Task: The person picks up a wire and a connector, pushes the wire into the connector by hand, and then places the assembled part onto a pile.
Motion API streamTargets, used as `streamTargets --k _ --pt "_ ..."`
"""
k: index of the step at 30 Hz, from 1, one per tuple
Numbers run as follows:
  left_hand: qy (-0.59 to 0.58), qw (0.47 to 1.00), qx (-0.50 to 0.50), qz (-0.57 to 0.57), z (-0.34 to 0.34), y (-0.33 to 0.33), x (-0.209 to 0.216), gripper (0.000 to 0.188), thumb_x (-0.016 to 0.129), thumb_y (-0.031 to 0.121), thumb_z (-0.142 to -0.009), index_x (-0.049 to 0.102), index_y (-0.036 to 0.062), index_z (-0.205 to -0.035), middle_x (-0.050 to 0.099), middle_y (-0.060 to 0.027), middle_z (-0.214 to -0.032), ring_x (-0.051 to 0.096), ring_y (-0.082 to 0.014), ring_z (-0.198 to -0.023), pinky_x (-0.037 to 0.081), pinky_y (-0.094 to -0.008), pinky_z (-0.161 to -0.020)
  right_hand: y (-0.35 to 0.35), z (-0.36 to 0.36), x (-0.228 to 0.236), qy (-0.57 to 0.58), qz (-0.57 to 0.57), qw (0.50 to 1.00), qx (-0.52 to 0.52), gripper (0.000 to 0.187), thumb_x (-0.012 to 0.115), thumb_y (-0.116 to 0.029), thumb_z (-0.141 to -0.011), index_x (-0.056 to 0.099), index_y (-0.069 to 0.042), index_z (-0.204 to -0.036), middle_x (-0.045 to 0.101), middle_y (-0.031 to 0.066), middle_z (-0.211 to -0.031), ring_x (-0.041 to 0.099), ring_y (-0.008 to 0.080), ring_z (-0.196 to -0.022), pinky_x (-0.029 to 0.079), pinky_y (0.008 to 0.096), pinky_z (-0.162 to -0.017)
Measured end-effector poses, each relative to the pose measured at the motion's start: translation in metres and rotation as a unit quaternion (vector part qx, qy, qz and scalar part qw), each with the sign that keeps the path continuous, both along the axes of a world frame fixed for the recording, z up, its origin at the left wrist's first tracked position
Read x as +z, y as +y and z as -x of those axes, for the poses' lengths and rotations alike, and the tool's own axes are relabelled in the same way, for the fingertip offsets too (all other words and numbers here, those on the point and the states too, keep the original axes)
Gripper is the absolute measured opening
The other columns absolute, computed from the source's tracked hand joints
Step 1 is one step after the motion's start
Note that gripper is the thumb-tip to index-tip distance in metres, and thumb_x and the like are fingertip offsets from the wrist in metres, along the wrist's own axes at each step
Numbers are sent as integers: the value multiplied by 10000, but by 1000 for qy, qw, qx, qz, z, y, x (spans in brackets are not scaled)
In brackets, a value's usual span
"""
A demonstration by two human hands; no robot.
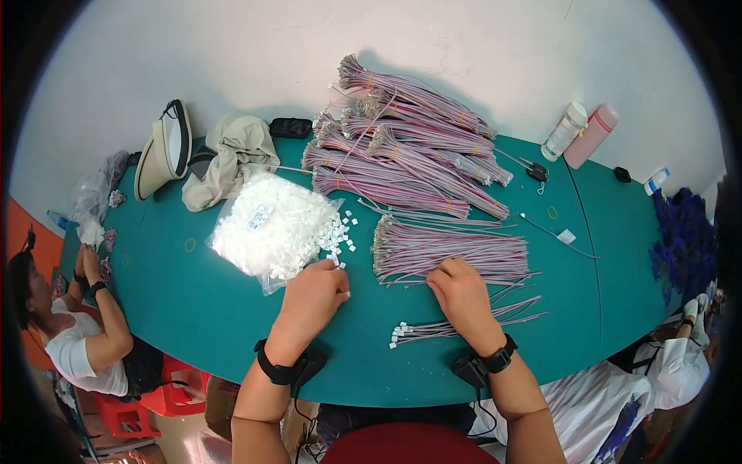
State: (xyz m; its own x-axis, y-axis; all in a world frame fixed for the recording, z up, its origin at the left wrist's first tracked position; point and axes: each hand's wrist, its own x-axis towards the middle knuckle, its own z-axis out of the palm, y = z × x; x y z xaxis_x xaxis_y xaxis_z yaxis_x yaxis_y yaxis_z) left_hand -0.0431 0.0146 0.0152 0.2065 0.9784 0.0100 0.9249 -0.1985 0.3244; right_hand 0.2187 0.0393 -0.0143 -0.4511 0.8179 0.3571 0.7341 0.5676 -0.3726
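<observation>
My left hand (315, 294) is closed in a pinch, with a small white connector housing (347, 294) showing at its fingertips. Just beyond it lie loose white housings (338, 234), spilled beside a clear plastic bag (270, 224) full of them. My right hand (464, 298) pinches a thin cable at the near edge of a spread pile of grey-and-pink cables (456, 247); the grip itself is partly hidden. Under and beside the right wrist, several cables (425, 332) lie apart, with white housings on their left ends.
Tied cable bundles (410, 147) are heaped against the wall. A visor hat (166, 151), cloth (232, 151), keys (535, 168), a pink bottle (593, 135) and a white bottle (566, 131) stand around. One labelled cable (560, 236) lies right. Co-workers sit left (85, 332) and right (676, 363).
</observation>
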Motion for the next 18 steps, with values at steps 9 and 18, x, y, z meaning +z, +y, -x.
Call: streamTargets --k 9,18 --pt "-542 820 10 182 -36 -2 -13 97 668 53 -865 670 8 -952 667 -24 -850 620 -85 -722 495 -222 -700 0 3 4 122 26 991 42 54 656 -25 -804 620 -9 -841 614 85 -845 593 244 -756 484 326 -664" --pt "-588 775 22 232 -41 -6 -15 122 648 62 -893 657 -5 -995 661 -35 -858 612 -76 -739 492 -212 -693 -21 6 31 299 140 943 33 60 687 -34 -816 678 -14 -871 649 65 -730 542 104 -559 397 235 -490"
